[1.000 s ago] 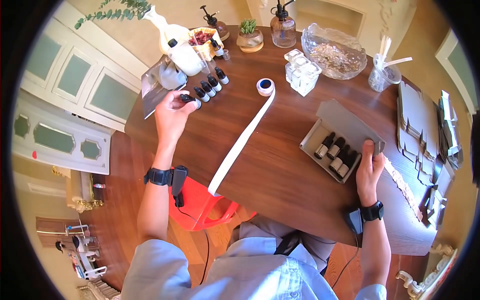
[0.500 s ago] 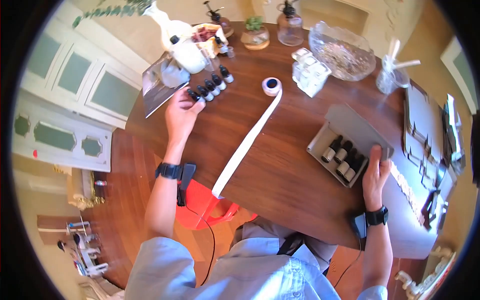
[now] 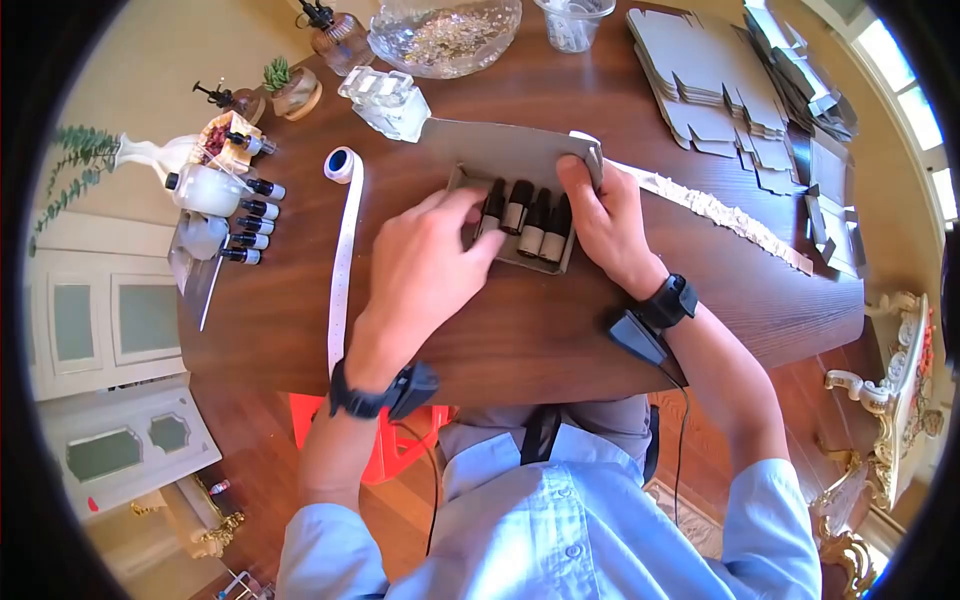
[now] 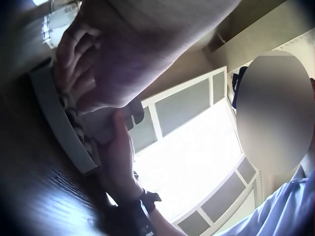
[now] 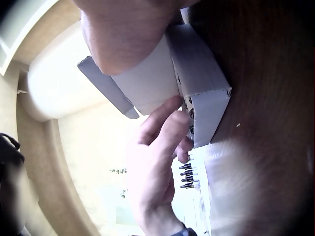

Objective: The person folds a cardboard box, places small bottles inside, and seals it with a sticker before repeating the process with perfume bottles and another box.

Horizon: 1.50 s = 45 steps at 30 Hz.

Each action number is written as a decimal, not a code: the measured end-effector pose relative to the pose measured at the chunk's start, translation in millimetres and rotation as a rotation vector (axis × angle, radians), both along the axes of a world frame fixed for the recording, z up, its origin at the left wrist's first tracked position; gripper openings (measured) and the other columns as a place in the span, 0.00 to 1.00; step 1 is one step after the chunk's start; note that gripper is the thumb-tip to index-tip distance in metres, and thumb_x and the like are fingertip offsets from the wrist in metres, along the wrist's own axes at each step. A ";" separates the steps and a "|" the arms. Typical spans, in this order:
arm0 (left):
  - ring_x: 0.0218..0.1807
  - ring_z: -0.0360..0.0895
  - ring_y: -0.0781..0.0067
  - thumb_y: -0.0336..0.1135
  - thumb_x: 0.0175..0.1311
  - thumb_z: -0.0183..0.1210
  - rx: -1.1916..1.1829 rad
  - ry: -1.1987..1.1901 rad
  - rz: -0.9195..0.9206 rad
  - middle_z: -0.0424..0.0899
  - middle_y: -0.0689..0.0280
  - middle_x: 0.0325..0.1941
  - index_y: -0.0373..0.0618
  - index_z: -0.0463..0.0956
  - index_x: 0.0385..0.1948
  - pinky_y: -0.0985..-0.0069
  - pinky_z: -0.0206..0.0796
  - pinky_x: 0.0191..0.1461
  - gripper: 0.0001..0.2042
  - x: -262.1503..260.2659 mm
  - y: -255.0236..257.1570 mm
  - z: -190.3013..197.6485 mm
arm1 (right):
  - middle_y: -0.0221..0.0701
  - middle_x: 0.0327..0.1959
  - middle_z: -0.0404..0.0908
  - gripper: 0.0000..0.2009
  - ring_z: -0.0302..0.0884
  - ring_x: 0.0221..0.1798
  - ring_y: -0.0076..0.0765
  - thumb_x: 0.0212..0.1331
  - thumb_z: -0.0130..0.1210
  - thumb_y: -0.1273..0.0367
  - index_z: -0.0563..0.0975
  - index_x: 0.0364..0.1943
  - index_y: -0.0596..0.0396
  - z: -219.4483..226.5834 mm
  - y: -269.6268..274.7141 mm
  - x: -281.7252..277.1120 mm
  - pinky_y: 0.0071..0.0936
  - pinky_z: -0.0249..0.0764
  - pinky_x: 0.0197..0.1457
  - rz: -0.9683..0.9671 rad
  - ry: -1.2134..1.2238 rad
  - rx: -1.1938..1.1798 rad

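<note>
An open grey cardboard box [image 3: 548, 262] stands on the table with its lid raised. Inside lie several small black-capped bottles [image 3: 517, 207] with pale labels. My right hand [image 3: 615, 220] grips the box at its right side, thumb over the lid's edge. At the left end, the fingers and thumb of my left hand [image 3: 425, 270] dip into the box beside the leftmost bottle [image 3: 493, 205]; I cannot tell whether they pinch it. From the right wrist view, the left fingertips [image 5: 179, 118] are at the box's opening. More such bottles [image 3: 254, 225] stand in a row at the left.
A roll of white tape [image 3: 340, 165] has its strip running to the front edge. Behind the box are clear glass cubes [image 3: 390, 105] and a glass bowl [image 3: 445, 40]. Flattened cardboard boxes [image 3: 690, 75] are stacked at back right. A red stool [image 3: 395, 455] stands below the table.
My left hand has left the bottle row, moving right to the box. The bottles it touched now stand without a hand. The head view has turned right; my right hand keeps hold of the box.
</note>
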<state>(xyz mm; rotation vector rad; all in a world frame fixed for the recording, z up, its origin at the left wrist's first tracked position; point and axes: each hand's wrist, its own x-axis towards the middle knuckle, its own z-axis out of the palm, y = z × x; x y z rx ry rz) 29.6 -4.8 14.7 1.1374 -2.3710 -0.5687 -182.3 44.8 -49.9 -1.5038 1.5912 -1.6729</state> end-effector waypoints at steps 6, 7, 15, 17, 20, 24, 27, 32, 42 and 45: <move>0.44 0.86 0.46 0.41 0.52 0.70 0.150 -0.341 -0.074 0.89 0.52 0.39 0.44 0.85 0.47 0.55 0.76 0.49 0.20 -28.1 -29.5 2.0 | 0.26 0.21 0.67 0.11 0.62 0.27 0.22 0.75 0.53 0.67 0.76 0.34 0.60 -7.5 1.4 0.3 0.29 0.62 0.30 -0.037 -0.068 0.080; 0.43 0.86 0.46 0.41 0.52 0.70 0.170 -0.336 -0.086 0.89 0.53 0.38 0.43 0.85 0.46 0.56 0.77 0.49 0.20 -26.2 -29.8 7.7 | 0.24 0.22 0.68 0.12 0.62 0.29 0.20 0.75 0.53 0.67 0.77 0.34 0.60 -4.8 1.1 3.0 0.28 0.62 0.31 -0.035 -0.094 0.057; 0.34 0.85 0.73 0.32 0.50 0.74 0.218 0.267 -0.074 0.87 0.65 0.36 0.41 0.85 0.42 0.74 0.77 0.42 0.16 17.9 -29.0 3.9 | 0.18 0.23 0.65 0.14 0.58 0.30 0.18 0.77 0.54 0.65 0.74 0.32 0.60 -6.7 2.8 1.1 0.26 0.58 0.32 -0.065 -0.055 0.119; 0.35 0.81 0.85 0.28 0.54 0.74 0.166 0.394 0.043 0.86 0.71 0.36 0.43 0.84 0.42 0.81 0.75 0.40 0.14 47.1 -30.6 21.5 | 0.18 0.24 0.65 0.15 0.57 0.31 0.17 0.78 0.53 0.65 0.74 0.32 0.60 -5.8 3.7 3.0 0.25 0.57 0.32 -0.054 -0.087 0.132; 0.34 0.83 0.80 0.29 0.53 0.72 0.127 0.436 0.342 0.87 0.67 0.34 0.41 0.84 0.41 0.78 0.77 0.41 0.13 95.9 -52.1 24.6 | 0.17 0.27 0.66 0.14 0.57 0.32 0.17 0.78 0.54 0.64 0.76 0.34 0.60 -11.4 3.5 0.7 0.23 0.57 0.33 -0.067 -0.107 0.134; 0.35 0.87 0.71 0.29 0.54 0.72 -0.061 0.257 0.625 0.89 0.63 0.36 0.42 0.83 0.43 0.71 0.79 0.43 0.14 154.2 -98.9 -9.0 | 0.16 0.27 0.67 0.14 0.58 0.33 0.16 0.77 0.55 0.64 0.76 0.35 0.60 -14.8 3.0 -0.3 0.23 0.57 0.34 -0.065 -0.088 0.154; 0.35 0.88 0.66 0.29 0.55 0.73 -0.213 0.158 0.648 0.88 0.63 0.39 0.44 0.82 0.42 0.68 0.79 0.43 0.14 165.6 -110.2 -24.8 | 0.16 0.26 0.66 0.16 0.57 0.32 0.16 0.77 0.56 0.61 0.76 0.34 0.60 -12.2 4.4 0.8 0.22 0.56 0.33 -0.095 -0.080 0.154; 0.36 0.88 0.63 0.31 0.55 0.73 -0.281 0.033 0.677 0.87 0.63 0.40 0.46 0.81 0.44 0.63 0.79 0.43 0.15 163.1 -114.8 -35.2 | 0.15 0.26 0.65 0.18 0.55 0.30 0.15 0.78 0.55 0.58 0.76 0.33 0.60 -12.3 3.3 2.3 0.22 0.52 0.31 -0.083 -0.111 0.136; 0.45 0.87 0.50 0.35 0.57 0.72 -0.287 -0.117 0.738 0.88 0.59 0.45 0.48 0.78 0.48 0.54 0.78 0.47 0.18 165.4 -124.0 -36.1 | 0.17 0.24 0.64 0.20 0.55 0.30 0.17 0.78 0.55 0.57 0.76 0.31 0.59 -14.0 3.2 0.4 0.27 0.52 0.30 -0.101 -0.050 0.138; 0.46 0.86 0.48 0.36 0.58 0.72 -0.319 -0.143 0.748 0.87 0.58 0.47 0.49 0.76 0.50 0.53 0.78 0.48 0.19 165.9 -123.1 -36.0 | 0.17 0.24 0.64 0.19 0.56 0.30 0.18 0.78 0.55 0.58 0.76 0.32 0.60 -14.4 4.2 -0.1 0.27 0.54 0.31 -0.098 -0.050 0.149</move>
